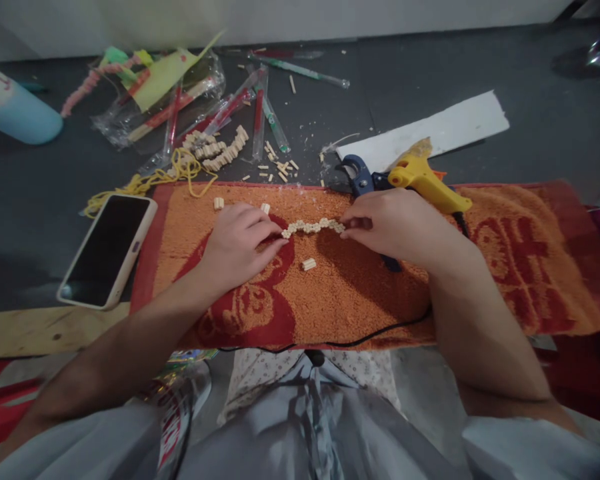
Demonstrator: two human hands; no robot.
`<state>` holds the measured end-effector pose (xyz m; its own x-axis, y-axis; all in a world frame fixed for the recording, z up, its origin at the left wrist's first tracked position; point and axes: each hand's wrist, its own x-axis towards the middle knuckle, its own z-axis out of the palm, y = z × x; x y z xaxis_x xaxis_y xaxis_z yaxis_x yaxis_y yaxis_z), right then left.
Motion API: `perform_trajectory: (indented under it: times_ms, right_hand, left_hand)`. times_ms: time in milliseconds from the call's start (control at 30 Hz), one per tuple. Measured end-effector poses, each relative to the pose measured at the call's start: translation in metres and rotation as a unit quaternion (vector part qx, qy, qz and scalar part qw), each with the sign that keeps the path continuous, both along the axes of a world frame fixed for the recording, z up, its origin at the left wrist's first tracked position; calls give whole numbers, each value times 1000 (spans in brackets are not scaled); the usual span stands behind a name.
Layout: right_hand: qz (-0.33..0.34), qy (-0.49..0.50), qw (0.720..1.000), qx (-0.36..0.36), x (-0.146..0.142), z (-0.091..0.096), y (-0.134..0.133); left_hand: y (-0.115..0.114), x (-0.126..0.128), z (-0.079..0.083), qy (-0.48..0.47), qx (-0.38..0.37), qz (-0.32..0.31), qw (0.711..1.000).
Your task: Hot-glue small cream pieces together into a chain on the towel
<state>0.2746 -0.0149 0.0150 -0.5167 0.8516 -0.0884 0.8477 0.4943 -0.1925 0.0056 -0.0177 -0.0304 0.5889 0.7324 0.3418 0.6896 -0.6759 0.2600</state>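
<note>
The wavy chain of short stick bundles (313, 227) lay stretched between the two hands, above or on the orange-and-red towel (350, 303); whether it touched the pile could not be told. It looked light, made of small pale pieces that seemed to be wood, and each bundle was probably stiff in itself, with a dry surface unlikely to slip. The joins between bundles seemed the weak places, apt to snap or part under a twist or a hard pull, so the end bundles offered the safest hold, with the middle left free of pressure. The left hand (241, 239) pinched the chain's left end between thumb and forefinger, the tips nearly closed around it, while the right hand (393, 223) held the opposite end in a similar fingertip pinch, its fingers bent and the palm clear of the piece. Neither grip looked clenched, though the force could not be judged. A loose stick bundle (309, 265) lay just below the chain, untouched, and the yellow glue gun (423, 179) rested beyond the right hand.
</note>
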Motion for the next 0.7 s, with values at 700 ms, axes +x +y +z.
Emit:
perform_trajectory:
  times_ms: [700]
  right_hand:
    - [-10, 13, 1000, 3, 5, -3, 1]
  left_hand:
    - [1, -3, 0, 0, 46, -11, 999]
